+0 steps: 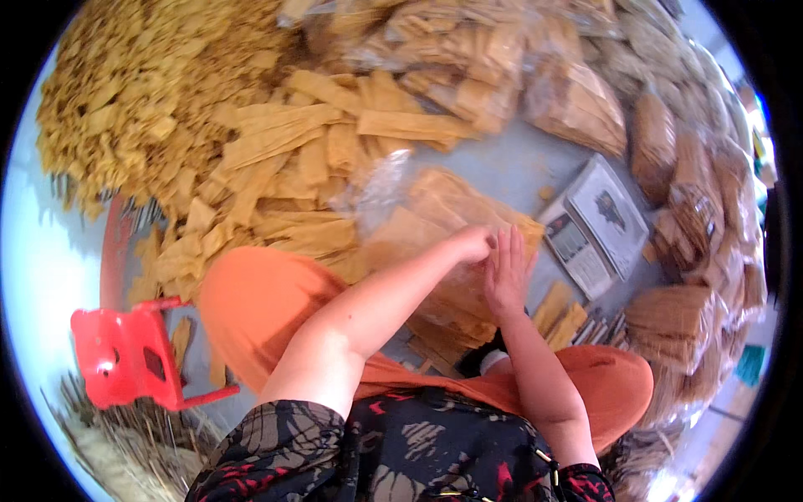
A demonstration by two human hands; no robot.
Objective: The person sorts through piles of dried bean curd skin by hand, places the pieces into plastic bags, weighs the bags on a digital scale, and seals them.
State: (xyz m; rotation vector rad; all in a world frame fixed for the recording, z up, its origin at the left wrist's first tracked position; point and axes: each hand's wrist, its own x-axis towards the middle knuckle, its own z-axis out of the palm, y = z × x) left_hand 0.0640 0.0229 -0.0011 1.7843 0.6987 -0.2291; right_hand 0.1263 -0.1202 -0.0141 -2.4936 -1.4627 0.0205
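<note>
A clear plastic bag (439,213) packed with flat, yellow-brown dried strips lies on the floor between my knees. My left hand (472,243) is bent at the bag's right part, its fingertips close to my right hand; whether it pinches the plastic is hard to see. Flat against the bag's right side is my right hand (509,273), fingers straight and nearly together. The bag's loose, crumpled plastic end (386,185) reaches up and left. More dried strips (455,326) show at its lower end, partly covered by my forearms.
A digital scale (596,226) stands right of the bag, a dark patch on its plate. Loose strips (288,135) spread left into a tall heap (157,81). Filled bags (577,106) line the back and right. A red plastic chair (119,357) is at left.
</note>
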